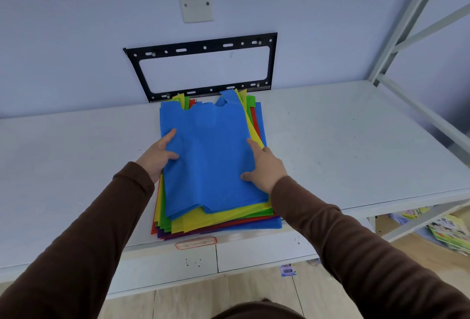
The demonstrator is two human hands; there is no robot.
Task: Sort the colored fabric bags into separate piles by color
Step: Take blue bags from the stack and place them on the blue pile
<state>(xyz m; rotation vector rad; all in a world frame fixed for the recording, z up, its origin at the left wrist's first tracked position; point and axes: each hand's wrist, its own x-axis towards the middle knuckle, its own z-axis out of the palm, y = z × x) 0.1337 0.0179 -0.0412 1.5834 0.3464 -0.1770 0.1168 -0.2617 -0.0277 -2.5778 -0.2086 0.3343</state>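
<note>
Arms: we see both reaching forward from the bottom corners, in brown sleeves down to the wrists.
Left hand (159, 156): palm down, thumb pointing forward, fingers tucked out of sight (how they lie we cannot tell).
Right hand (264, 169): palm down and flat, fingers straight and pointing forward, thumb spread toward the left.
Spacing: the hands are apart, roughly level.

White table (330, 140), one mixed stack of coloured fabric bags (216, 217) lying flat, blue bag (211, 156) topmost
</note>
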